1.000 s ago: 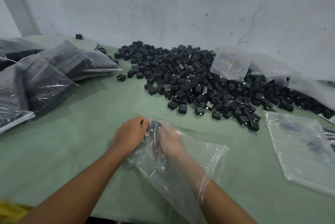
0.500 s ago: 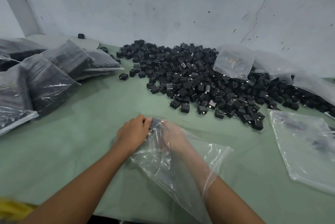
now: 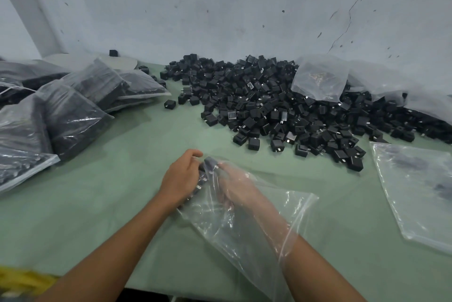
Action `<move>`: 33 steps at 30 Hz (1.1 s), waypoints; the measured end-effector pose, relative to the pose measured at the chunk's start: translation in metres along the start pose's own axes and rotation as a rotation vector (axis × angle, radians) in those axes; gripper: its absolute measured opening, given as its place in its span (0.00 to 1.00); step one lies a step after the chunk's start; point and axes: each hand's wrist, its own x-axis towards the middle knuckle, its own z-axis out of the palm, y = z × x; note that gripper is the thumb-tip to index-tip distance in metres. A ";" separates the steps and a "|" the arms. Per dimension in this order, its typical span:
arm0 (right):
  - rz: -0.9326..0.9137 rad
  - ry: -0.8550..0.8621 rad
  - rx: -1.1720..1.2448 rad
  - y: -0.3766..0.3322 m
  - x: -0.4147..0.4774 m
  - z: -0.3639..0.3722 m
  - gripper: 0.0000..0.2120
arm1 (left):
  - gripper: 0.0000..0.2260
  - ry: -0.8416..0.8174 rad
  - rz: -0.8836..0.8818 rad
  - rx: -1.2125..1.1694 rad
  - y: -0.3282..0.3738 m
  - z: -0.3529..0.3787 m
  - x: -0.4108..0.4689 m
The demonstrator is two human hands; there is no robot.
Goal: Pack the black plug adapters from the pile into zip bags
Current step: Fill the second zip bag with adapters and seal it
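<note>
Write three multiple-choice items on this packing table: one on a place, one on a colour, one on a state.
1. Where do the filled bags lie?
A. On the floor
B. At the table's right
C. At the table's left

2. What colour is the table cover?
A. Red
B. Green
C. White

3. Where is the right hand?
A. Inside the clear zip bag
B. Flat on the cloth, outside any bag
C. Out of view

Key:
1 C: the dark stuffed bags are stacked at the left.
2 B: the cloth is pale green.
3 A: plastic covers the hand and forearm, while the left hand grips black plug adapters at the bag's far end.
</note>
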 end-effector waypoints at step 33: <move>-0.022 0.004 -0.426 0.029 0.020 0.000 0.28 | 0.05 -0.244 -0.213 -0.278 0.008 -0.017 0.029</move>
